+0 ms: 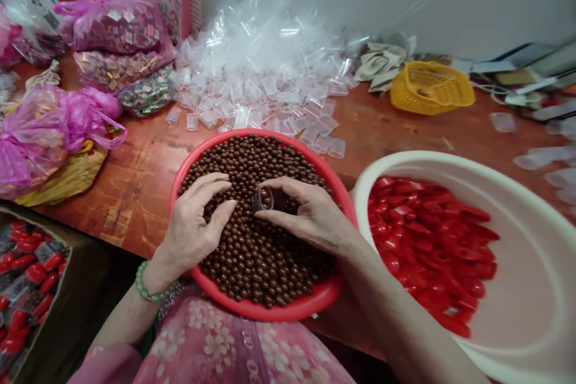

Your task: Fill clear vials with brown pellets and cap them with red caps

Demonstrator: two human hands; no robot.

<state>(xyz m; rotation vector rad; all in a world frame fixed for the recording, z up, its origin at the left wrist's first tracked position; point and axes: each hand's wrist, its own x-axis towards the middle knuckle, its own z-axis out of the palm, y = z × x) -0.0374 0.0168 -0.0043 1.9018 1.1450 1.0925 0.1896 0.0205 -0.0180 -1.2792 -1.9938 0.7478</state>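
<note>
A red basin point(294, 311) full of small round brown balls point(256, 264) rests at the table's front edge, close against my body. Over the balls, my right hand point(310, 210) pinches a small clear plastic container point(264, 198) between thumb and fingers. Its open end faces left, and brown balls show at its mouth. My left hand point(193, 222) is at the basin's left side, thumb and fingers apart in a curve, with nothing held. Its fingertips are over the balls, a short gap from the container.
Behind the basin lies a big heap of clear plastic containers point(270, 84). To the right stands a white tub point(531, 288) with red plastic caps point(427, 246). Pink bags point(112, 24) sit at left, a yellow basket point(432, 87) at back right, and a box of red-capped containers point(33, 276) at lower left.
</note>
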